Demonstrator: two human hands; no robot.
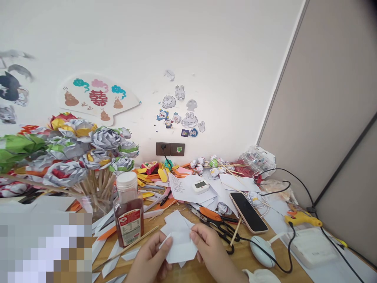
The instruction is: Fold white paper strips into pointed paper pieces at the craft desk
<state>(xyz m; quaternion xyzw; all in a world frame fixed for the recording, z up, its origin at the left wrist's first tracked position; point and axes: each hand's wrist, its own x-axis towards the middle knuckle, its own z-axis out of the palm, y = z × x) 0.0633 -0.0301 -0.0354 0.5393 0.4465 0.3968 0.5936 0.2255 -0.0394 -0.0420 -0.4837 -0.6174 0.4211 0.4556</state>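
Far L, a bunch of grey-white paper flowers w/ red, yellow & green petals (106, 137) stands on thin wooden sticks (100, 182) in a clear container (103, 208); a white fan-shaped board w/ red characters (98, 98) is on the wall behind. Lower L corner pixelated, can't tell what's there. Just R of the container: a clear bottle w/ white cap & red-brown contents (129, 220). Then the L hand (153, 251), thumb on top & fingers curled under, pinching the L edge of a small folded piece of white paper (182, 245), held low above the wooden table (240, 255), front & ctr. R hand (210, 247) grips its R edge btwn thumb & fingertips; hands apart, paper btwn them. Behind: a white digital timer (200, 185) on loose sheets. R of that, black-handled scissors (217, 228) near the R hand, a dark-screened phone w/ pale pink case (248, 212), a pale blue rounded mouse (262, 251). Far R: a yellow glue gun w/ black cable (304, 219), by a flat white plastic box (312, 245).
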